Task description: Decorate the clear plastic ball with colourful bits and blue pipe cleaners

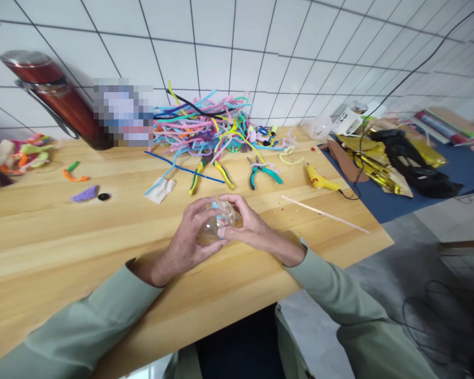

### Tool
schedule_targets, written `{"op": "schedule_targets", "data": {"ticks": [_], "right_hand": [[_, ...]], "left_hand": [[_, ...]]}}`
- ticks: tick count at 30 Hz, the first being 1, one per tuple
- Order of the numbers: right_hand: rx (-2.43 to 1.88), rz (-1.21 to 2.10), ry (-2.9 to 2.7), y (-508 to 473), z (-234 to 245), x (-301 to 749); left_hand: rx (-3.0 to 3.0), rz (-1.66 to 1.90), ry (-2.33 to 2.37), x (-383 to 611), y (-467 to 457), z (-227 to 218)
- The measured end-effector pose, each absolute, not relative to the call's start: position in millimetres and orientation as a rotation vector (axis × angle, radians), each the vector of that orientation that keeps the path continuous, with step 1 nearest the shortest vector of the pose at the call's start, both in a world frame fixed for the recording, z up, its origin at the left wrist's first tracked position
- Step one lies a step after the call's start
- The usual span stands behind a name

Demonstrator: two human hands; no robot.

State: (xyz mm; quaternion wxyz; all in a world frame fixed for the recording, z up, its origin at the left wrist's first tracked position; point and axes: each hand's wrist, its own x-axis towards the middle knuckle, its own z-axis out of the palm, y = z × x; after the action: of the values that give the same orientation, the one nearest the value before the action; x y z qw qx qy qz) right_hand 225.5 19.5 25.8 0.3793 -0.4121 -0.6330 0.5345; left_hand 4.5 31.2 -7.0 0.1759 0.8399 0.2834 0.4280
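Both my hands close around a small clear plastic ball (218, 221) just above the wooden table (102, 231). My left hand (189, 239) cups it from the left and below. My right hand (247, 223) wraps it from the right, fingers curled over the top. Bits of blue and pale colour show inside the ball. Beyond it lies a big heap of coloured pipe cleaners (205, 126).
Yellow-handled pliers (215, 173), teal-handled pliers (263, 172), a yellow glue gun (319, 180) and a thin wooden stick (324, 213) lie past my hands. A red flask (51, 92) leans at the back left. Gold foil and black items clutter a blue mat (395, 168) on the right.
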Motion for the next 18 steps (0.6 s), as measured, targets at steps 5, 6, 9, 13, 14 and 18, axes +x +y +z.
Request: {"op": "schedule_targets", "data": {"ticks": [5,6,9,13,14,18], "right_hand": [[-1.075,1.298,-1.659,16,27,239],[-1.103,1.254,-1.655,16,25,243],[-1.206,1.157,-1.62,12,16,259],[-1.298,1.1,-1.548,4,10,285],[-1.315,1.083,-1.532,1,11,292],[-1.39,0.936,-1.488,-5,26,318]], "left_hand": [[2.369,1.233,0.833,5,29,-5],[2.364,1.236,0.837,5,29,-5],[2.359,1.237,0.846,5,29,-5],[2.363,1.237,0.836,4,30,-6],[2.361,1.238,0.833,5,30,-6],[2.364,1.245,0.838,5,30,-8]]}}
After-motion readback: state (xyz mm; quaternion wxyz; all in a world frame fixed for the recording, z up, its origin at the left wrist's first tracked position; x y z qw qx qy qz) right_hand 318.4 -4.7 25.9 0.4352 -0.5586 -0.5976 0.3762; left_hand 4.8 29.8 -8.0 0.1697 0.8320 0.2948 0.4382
